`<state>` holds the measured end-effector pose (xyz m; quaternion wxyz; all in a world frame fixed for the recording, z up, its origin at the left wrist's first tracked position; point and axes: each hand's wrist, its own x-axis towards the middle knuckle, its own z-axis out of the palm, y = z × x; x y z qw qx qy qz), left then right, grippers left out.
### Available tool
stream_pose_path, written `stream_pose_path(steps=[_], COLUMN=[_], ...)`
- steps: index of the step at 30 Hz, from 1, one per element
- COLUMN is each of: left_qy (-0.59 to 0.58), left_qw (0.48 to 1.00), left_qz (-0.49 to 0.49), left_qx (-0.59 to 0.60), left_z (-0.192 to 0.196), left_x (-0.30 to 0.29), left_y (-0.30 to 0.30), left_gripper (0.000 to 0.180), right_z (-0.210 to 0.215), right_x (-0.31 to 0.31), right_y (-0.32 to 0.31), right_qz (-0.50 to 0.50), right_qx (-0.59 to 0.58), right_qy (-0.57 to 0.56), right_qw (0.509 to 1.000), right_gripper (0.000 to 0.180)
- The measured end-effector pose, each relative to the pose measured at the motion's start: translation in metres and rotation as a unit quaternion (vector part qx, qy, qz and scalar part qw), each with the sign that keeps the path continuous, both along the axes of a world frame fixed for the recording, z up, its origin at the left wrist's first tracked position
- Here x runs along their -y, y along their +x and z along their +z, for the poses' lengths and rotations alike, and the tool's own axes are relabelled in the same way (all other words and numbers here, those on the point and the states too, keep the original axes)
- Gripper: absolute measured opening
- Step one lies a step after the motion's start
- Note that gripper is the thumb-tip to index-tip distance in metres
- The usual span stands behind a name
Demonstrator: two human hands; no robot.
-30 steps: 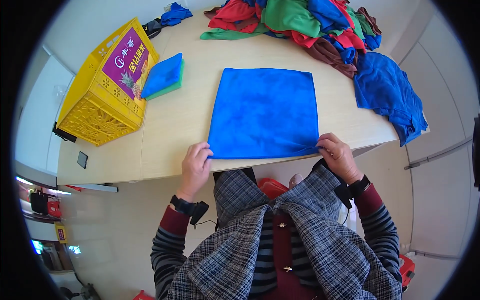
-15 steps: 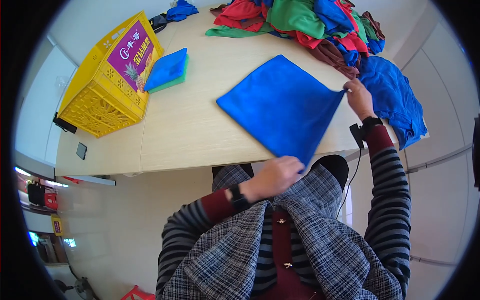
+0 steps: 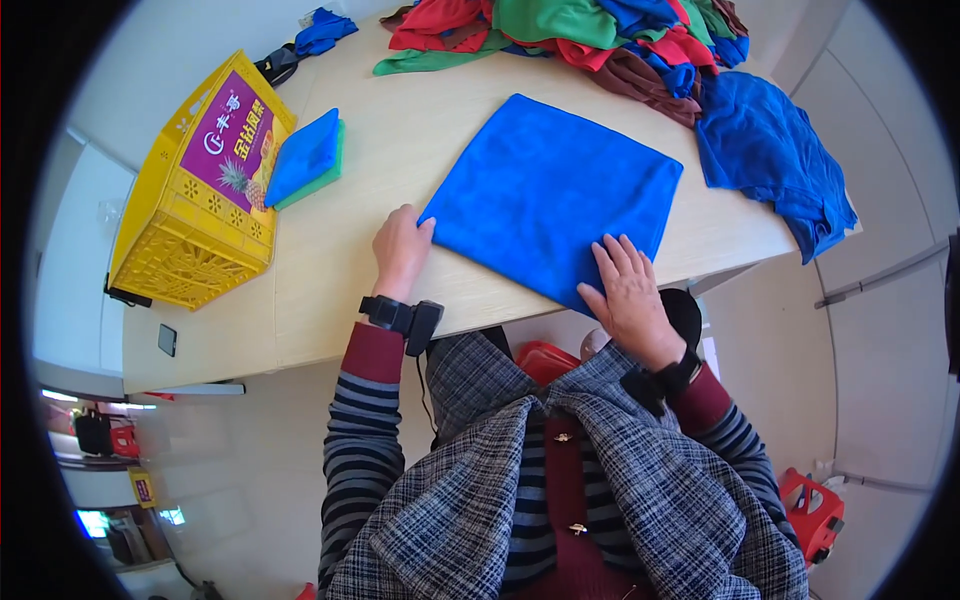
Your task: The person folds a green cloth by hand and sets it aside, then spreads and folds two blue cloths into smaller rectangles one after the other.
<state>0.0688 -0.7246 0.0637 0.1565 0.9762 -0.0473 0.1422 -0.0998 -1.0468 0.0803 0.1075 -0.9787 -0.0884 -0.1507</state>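
A square blue cloth [image 3: 550, 190] lies spread on the light wooden table, its near corner close to the front edge. At its left corner, my left hand [image 3: 402, 250] has thumb and fingers closed on the fabric. My right hand [image 3: 632, 300] rests palm down on the cloth's near right part, fingers stretched out. To the left, a small stack of folded cloths [image 3: 308, 160], blue over green, leans against or sits close by the yellow crate.
A yellow plastic crate [image 3: 195, 260] stands at the table's left. A heap of red, green, brown and blue cloths [image 3: 560, 25] covers the far side, with a loose blue cloth [image 3: 765, 150] hanging over the right edge. A dark phone [image 3: 167, 340] lies near the left front corner.
My left hand has gone from the cloth's near corner to its left corner. My right hand has let go of the right corner and now lies flat near the front. The cloth has turned slightly.
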Motion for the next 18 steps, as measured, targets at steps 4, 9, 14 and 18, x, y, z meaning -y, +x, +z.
stream_pose_path(steps=[4, 9, 14, 18], left_qy=[-0.056, -0.179, -0.136, 0.098], left_qw=[0.998, 0.981, 0.98, 0.974], left_qz=[0.038, 0.072, 0.146, -0.003], left_qx=[-0.008, -0.02, -0.027, 0.202], left_z=[-0.009, -0.016, 0.02, 0.018], left_x=[-0.038, -0.073, -0.052, -0.039], left_y=[-0.023, -0.09, -0.142, -0.13], left_gripper=[0.03, 0.032, 0.022, 0.028], right_z=[0.005, 0.008, 0.016, -0.005], right_x=[0.019, 0.008, -0.056, -0.133], right_y=[0.046, 0.072, 0.056, 0.039], right_qz=[0.078, 0.164, 0.146, 0.188], right_qx=[-0.065, -0.103, -0.018, 0.0], right_qy=[0.085, 0.09, 0.039, 0.058], right_qw=[0.991, 0.977, 0.988, 0.98], right_gripper=[0.056, 0.053, 0.053, 0.061])
